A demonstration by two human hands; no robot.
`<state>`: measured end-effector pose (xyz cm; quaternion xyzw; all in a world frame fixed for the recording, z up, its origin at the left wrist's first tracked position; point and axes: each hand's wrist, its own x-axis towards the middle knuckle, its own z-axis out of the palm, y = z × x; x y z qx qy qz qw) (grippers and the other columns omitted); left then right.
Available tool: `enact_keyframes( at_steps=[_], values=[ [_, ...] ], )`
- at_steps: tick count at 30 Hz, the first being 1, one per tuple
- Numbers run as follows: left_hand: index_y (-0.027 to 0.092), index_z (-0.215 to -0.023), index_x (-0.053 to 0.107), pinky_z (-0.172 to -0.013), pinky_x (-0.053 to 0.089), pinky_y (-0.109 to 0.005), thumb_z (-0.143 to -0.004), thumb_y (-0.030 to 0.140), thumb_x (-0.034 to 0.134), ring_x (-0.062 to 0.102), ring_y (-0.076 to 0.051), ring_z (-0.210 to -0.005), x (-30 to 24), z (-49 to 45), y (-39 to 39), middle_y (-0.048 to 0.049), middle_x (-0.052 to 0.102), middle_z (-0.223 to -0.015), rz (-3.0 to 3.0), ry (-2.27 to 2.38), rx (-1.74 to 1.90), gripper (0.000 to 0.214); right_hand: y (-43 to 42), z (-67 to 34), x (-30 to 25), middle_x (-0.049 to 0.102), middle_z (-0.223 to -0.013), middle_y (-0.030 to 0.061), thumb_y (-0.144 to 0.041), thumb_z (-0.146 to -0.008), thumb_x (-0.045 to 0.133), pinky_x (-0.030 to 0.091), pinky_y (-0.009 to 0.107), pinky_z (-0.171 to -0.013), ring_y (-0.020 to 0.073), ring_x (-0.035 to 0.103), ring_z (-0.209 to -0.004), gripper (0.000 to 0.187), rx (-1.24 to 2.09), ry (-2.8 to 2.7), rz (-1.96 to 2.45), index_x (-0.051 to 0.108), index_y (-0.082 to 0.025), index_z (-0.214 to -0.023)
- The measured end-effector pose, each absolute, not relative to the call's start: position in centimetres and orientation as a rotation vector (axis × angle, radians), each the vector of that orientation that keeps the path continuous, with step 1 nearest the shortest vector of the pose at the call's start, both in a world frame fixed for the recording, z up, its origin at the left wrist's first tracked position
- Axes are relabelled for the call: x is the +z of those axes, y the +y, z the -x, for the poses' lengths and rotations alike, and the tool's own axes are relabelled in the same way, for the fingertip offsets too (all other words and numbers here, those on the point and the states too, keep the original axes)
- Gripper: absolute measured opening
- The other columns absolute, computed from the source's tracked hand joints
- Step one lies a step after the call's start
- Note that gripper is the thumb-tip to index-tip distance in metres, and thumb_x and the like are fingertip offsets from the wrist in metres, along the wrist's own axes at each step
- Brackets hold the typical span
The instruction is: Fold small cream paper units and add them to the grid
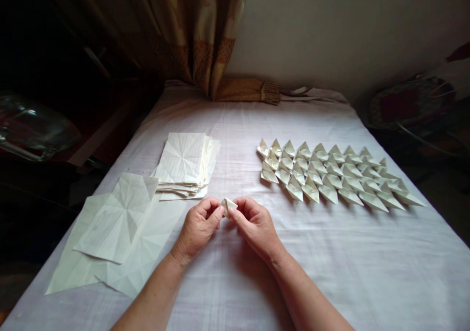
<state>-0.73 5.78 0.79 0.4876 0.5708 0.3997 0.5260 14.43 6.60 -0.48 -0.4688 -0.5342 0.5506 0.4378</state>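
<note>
Between my two hands is a small folded piece of paper [229,205], pale cream and roughly triangular at the top. My left hand [201,225] pinches its left side between thumb and fingers. On the other side, my right hand [257,225] grips it the same way, thumb on the near face. The lower part of the paper is hidden by the thumbs. To the right, several folded paper boats [323,172] stand in close rows, their pointed ends up. A stack of creased paper sheets [183,157] lies just beyond my left hand.
Loose creased sheets [123,218] overlap at the left edge of the cloth-covered table [330,262]. A gold curtain [205,42] hangs down onto the far end. Dark objects, including a shiny clear one [35,125], stand off the left side; a wall [312,37] rises behind.
</note>
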Motion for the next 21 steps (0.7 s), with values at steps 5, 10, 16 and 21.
enact_keyframes(
  at_steps=[5,10,16,21],
  values=[
    [0.018,-0.076,0.058,-0.045,0.033,-0.019,-0.078,0.048,0.064,0.041,-0.008,-0.046,1.17,0.82,5.91,0.0064,0.048,-0.053,-1.111,1.365,0.968,0.03,6.56,-14.75,-0.53,0.054,-0.054,-0.0024,-0.044,-0.086,0.056,0.036,0.02,-0.049,0.0096,0.045,-0.051,0.034,1.374,-1.51,1.239,0.056,-0.018,-0.064],
    [0.017,-0.078,0.061,-0.052,0.039,-0.02,-0.076,0.046,0.067,0.047,-0.009,-0.053,1.49,0.78,5.89,0.0032,0.055,-0.063,-1.134,1.328,0.936,0.03,6.45,-14.69,-0.24,0.056,-0.058,-0.0019,-0.039,-0.089,0.052,0.036,0.021,-0.051,0.0097,0.047,-0.052,0.032,1.248,-1.602,1.216,0.053,-0.019,-0.064],
    [0.016,-0.079,0.061,-0.052,0.038,-0.019,-0.076,0.045,0.068,0.043,-0.008,-0.052,1.58,1.03,5.78,0.0043,0.053,-0.061,-1.049,1.266,0.929,0.029,6.43,-14.73,-0.17,0.056,-0.058,-0.0017,-0.041,-0.089,0.053,0.036,0.021,-0.05,0.0099,0.047,-0.052,0.033,1.369,-1.587,1.203,0.056,-0.018,-0.065],
    [0.015,-0.076,0.061,-0.064,0.042,-0.022,-0.077,0.042,0.068,0.051,-0.011,-0.065,1.69,1.34,5.93,0.0014,0.057,-0.069,-1.134,1.198,0.869,0.028,6.73,-15.05,-0.14,0.054,-0.059,-0.0019,-0.04,-0.086,0.055,0.039,0.022,-0.053,0.011,0.048,-0.055,0.028,1.371,-1.502,1.221,0.058,-0.018,-0.069]
  ],
)
